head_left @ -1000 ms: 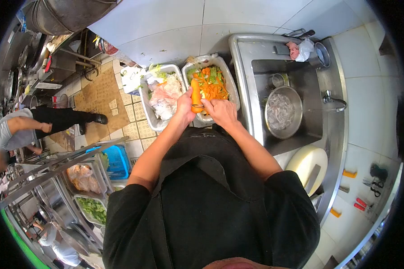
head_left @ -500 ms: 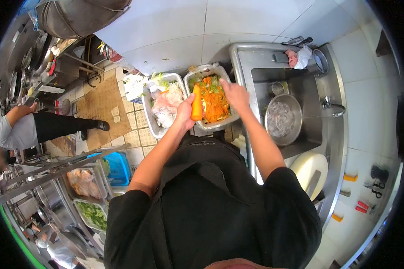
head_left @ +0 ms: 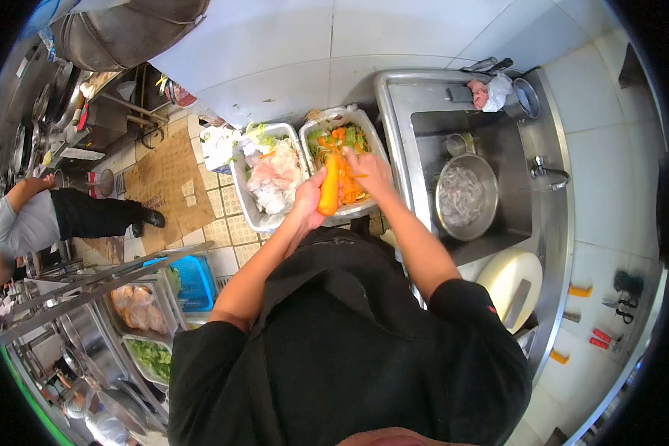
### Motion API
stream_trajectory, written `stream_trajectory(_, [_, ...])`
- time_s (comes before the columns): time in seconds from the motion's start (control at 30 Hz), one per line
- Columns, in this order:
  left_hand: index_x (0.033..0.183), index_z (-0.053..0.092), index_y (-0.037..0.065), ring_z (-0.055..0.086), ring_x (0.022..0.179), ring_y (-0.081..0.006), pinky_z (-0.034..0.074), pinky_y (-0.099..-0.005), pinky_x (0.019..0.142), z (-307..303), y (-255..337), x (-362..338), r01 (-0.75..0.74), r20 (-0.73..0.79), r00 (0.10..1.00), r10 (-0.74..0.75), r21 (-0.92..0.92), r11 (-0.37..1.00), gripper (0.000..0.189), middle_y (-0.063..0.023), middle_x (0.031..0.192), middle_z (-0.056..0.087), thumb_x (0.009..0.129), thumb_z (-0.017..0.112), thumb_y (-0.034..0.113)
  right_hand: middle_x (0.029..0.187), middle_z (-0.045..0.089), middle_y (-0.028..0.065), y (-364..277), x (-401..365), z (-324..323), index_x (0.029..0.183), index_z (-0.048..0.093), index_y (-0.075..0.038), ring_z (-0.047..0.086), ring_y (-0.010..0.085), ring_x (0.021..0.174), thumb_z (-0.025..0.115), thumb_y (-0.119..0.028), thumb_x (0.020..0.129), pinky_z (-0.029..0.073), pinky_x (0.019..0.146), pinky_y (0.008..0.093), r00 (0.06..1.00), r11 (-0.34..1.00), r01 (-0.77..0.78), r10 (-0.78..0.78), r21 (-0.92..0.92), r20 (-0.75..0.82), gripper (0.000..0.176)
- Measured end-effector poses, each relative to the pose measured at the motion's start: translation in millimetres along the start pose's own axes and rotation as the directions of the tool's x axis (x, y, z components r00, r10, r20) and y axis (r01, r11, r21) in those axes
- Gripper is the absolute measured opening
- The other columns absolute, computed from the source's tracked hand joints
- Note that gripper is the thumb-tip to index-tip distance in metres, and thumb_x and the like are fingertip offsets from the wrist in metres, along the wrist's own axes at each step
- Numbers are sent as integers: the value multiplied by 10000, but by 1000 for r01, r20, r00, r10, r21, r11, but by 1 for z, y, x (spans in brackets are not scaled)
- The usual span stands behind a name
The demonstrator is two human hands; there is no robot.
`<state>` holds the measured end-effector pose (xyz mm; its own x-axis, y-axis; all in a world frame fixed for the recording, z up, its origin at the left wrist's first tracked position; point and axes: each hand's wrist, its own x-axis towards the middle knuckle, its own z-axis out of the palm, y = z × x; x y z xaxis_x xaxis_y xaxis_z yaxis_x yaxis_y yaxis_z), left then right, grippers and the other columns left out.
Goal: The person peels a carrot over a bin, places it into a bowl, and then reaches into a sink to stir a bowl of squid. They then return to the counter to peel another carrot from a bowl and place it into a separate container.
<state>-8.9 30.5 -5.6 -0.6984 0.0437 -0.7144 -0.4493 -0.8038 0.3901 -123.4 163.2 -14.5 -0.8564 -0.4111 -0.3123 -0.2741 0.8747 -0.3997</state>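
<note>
Carrot (head_left: pixel 329 192) in left hand (head_left: pixel 310 195), right hand (head_left: pixel 371 175) at upper end

Dial centred on the carrot; 12 = top of the head view.

Carrot: long axis near 12–6, upper end leaning slightly toward 1. Position: over the near corner of the peel bin (head_left: pixel 371 128), on the side next to the scrap bin (head_left: pixel 246 197).

Left hand: at 9, fingers closed around the carrot, gripping its side.

Right hand: at 2, fingers bent toward the carrot's upper end and just beside it. Motion blur here; cannot tell whether the fingers pinch anything or touch the carrot.

Peel bin: spreads toward 1 under both hands. Contents: orange shreds (head_left: pixel 349 192), with greens (head_left: pixel 355 138) toward its far end.

Scrap bin: at 10, next to the peel bin. Contents: pale and pinkish scraps (head_left: pixel 275 172), some leaf at its 12 edge.

Sink (head_left: pixel 395 126): at 3, beyond the peel bin. Metal bowl (head_left: pixel 489 214) in the basin, holding greyish pieces (head_left: pixel 459 193). Tap (head_left: pixel 548 173) past the bowl, also at 3.

Round block (head_left: pixel 498 276): at 4, on the sink's near end; flat blade (head_left: pixel 518 299) lying on it.

Blue basket (head_left: pixel 195 288): at 8. Co-worker (head_left: pixel 31 212): at 9, well apart, grey top, dark trousers.
</note>
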Motion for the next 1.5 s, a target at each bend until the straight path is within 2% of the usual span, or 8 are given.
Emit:
stream_trajectory(0.23, [1157,511,49,588,749,-210,518,-367,597,10,18,0,-107,4,994,107,39,993,369,-101,908,592,990,446,371,990,668,243,26,30,-46,930,722,-27,633,392,968,295,-661,919,479,834,481,963,960,-265,268,85,-30,765])
stream_trajectory(0.43, [1122,514,41,576,742,-221,514,-405,652,-4,12,31,-136,-106,986,126,-98,986,314,-94,893,575,1004,420,316,627,633,190,-21,-49,-30,629,671,-52,648,368,637,387,-626,913,486,583,479,990,992,120,-118,28,-71,701])
stream_trajectory(0.63, [1130,507,54,567,770,-228,501,-371,698,-5,7,37,-132,-131,986,106,-213,968,291,-92,914,568,1012,400,297,587,622,187,-23,-67,-5,591,670,-55,631,385,582,483,-543,899,495,579,475,955,971,230,-212,65,-206,607])
stream_trajectory(0.93, [1143,507,33,589,741,-209,506,-365,610,13,8,-18,10,34,999,-12,61,998,336,-97,902,580,993,449,329,830,658,270,9,28,-8,810,712,10,642,432,851,331,-653,913,487,778,502,998,998,-60,60,14,29,772])
stream_trajectory(1.07, [1152,510,35,595,750,-219,511,-372,615,11,15,-4,-69,-12,998,69,18,997,355,-97,907,585,989,456,346,856,654,277,15,42,-30,822,712,16,645,423,864,319,-667,905,489,778,497,979,980,-181,187,81,-79,793])
stream_trajectory(1.17, [1151,509,33,590,754,-218,511,-379,627,-2,18,11,-88,-81,993,85,-35,996,342,-99,908,583,992,453,332,790,654,250,-5,8,-42,741,703,-19,647,417,811,331,-685,894,482,727,511,995,987,-101,100,125,16,779])
stream_trajectory(1.33, [1150,498,29,574,770,-223,504,-385,656,-5,15,31,-153,-140,982,129,-176,972,325,-113,917,572,1007,420,310,592,622,177,-30,-61,-18,612,661,-67,644,351,598,411,-591,918,487,570,471,958,965,259,-252,42,-134,657])
stream_trajectory(1.5, [1152,498,32,565,760,-217,494,-368,647,1,9,24,-130,-105,988,117,-126,983,335,-113,916,574,1015,387,317,626,632,195,-19,-60,1,658,685,-46,647,365,616,425,-582,914,498,596,476,974,981,191,-187,24,-127,648])
